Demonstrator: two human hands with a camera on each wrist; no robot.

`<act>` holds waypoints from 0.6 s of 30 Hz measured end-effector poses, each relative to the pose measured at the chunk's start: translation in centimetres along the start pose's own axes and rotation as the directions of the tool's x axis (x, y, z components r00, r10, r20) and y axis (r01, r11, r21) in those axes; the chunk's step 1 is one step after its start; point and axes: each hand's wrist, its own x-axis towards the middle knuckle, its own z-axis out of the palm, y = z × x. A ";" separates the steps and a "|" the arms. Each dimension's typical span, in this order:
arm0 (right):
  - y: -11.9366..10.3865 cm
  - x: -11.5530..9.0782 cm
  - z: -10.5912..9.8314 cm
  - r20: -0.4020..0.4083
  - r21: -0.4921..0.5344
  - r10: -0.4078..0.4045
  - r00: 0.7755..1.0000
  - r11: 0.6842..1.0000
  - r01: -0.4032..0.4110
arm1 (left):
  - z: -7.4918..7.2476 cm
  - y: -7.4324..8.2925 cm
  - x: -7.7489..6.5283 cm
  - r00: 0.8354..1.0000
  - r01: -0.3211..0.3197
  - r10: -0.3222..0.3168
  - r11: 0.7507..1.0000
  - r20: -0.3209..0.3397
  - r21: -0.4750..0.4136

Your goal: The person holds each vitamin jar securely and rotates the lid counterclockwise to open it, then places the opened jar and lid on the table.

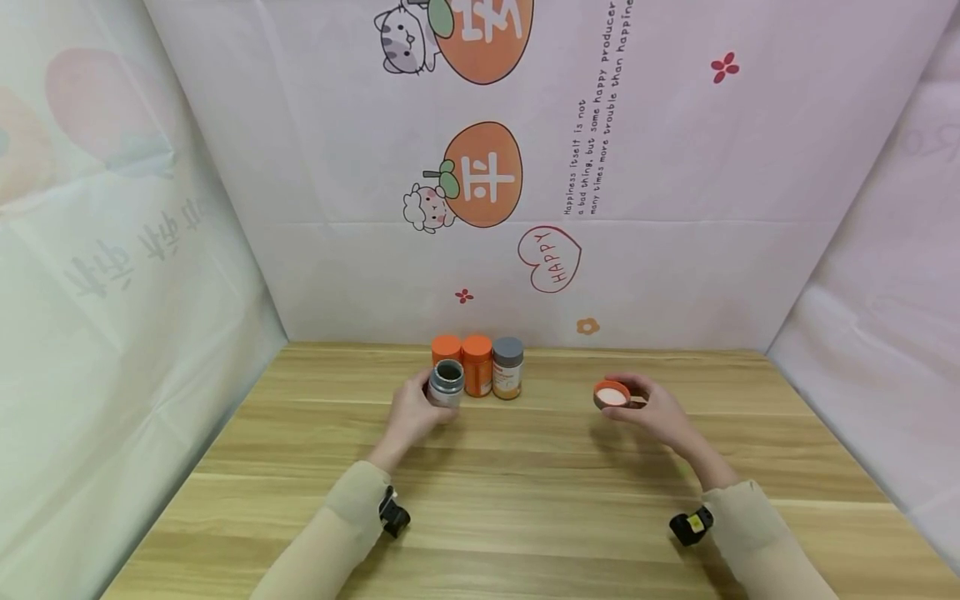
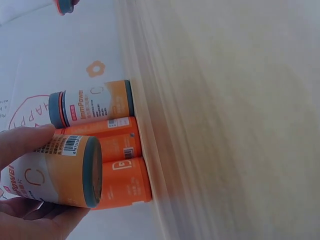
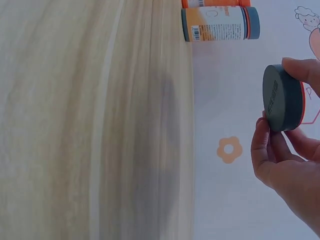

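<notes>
My left hand point(image 1: 417, 413) grips an uncapped bottle point(image 1: 447, 387) with a white and orange label, its dark mouth facing up in the head view. In the left wrist view the thumb and fingers wrap round this bottle point(image 2: 55, 172), in front of the standing ones. Well to the right, my right hand point(image 1: 657, 413) pinches a grey bottle cap point(image 1: 612, 394) by its rim, the orange-edged white inside turned upward. The right wrist view shows the outer grey face of the cap point(image 3: 282, 97) between thumb and fingers, held above the table.
At the back of the wooden table point(image 1: 540, 500) stand two orange bottles point(image 1: 477, 367), side by side, and a grey-capped bottle point(image 1: 507, 368) touching the row on its right. A printed white cloth point(image 1: 637, 283) rises behind the table and along both sides.
</notes>
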 end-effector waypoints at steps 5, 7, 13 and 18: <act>0.4 0.0 -0.4 -0.009 -0.027 0.007 1.000 1.000 -0.007 | -0.4 -0.5 0.0 1.000 0.024 -0.024 1.000 -0.015 0.006; 0.4 -0.1 -0.5 -0.005 -0.041 0.012 1.000 0.999 -0.013 | -0.6 -0.6 0.1 0.999 0.040 -0.040 0.999 -0.018 0.008; 0.4 -0.2 -0.9 -0.018 -0.094 0.016 1.000 0.995 -0.018 | -1.2 -1.1 0.3 0.998 0.057 -0.056 0.998 -0.033 0.036; 0.9 -0.1 -1.1 -0.024 -0.132 0.000 1.000 0.991 -0.003 | -1.7 -1.3 0.5 0.996 0.071 -0.067 0.996 -0.056 0.061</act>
